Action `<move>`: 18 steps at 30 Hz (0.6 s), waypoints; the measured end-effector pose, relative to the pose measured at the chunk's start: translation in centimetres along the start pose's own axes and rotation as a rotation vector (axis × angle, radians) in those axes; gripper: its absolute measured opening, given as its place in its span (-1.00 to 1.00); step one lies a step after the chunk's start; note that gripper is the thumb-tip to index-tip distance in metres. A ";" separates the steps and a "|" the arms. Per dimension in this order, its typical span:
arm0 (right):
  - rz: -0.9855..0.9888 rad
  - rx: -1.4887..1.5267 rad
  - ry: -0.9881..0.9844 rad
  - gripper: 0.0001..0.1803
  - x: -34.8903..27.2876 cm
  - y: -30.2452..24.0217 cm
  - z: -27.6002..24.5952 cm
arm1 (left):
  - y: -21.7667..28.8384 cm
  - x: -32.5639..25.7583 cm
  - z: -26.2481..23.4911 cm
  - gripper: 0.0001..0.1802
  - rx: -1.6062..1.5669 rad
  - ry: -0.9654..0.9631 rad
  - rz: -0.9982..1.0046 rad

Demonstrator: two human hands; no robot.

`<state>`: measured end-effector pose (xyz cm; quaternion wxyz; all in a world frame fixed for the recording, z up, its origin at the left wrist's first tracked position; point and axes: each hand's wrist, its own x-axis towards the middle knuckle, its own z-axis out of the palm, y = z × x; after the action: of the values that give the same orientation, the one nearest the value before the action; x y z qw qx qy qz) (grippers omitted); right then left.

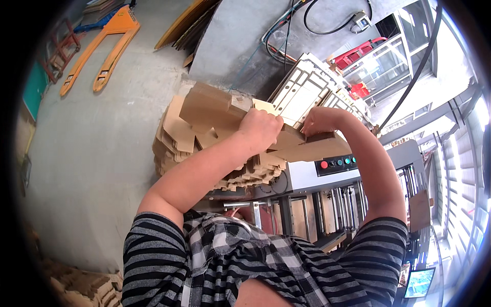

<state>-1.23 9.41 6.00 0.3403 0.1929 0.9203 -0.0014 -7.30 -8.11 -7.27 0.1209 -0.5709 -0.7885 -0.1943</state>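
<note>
Cardboard blanks (pixel 220 110) clamped in my left hand (pixel 261 128); right hand (pixel 317 120) pinches the far end, levelling the bundle above the stack (pixel 174 148).

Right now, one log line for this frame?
left hand: gripping folded cardboard blank | right hand: on blank's other end | below: cardboard blank stack | near: machine control panel

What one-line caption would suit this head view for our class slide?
Both hands, left hand and right hand, hold a bundle of die-cut cardboard blanks above a stacked pile beside a machine control panel.
</note>
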 end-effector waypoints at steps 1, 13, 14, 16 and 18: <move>0.010 0.071 -0.044 -0.78 -0.2 -0.2 0.1 | 0.0 -0.1 0.2 -0.54 0.008 0.011 0.013; -0.060 0.355 -0.025 -0.84 -1.1 0.4 2.2 | 0.5 -1.8 1.4 -0.55 0.011 0.193 0.087; -0.069 0.368 0.011 -0.84 -0.8 0.8 2.5 | 0.5 -1.8 1.4 -0.56 -0.006 0.211 0.093; -0.091 0.393 0.088 -0.83 -0.1 1.4 3.3 | 0.3 -1.8 1.4 -0.56 -0.019 0.221 0.108; -0.105 0.437 0.085 -0.83 -0.5 1.3 3.7 | 0.3 -1.9 1.2 -0.56 -0.021 0.215 0.113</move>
<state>1.91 9.90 3.67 0.2509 0.2140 0.9204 -0.2103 -6.40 -9.11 -9.07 0.2097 -0.5915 -0.7354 -0.2556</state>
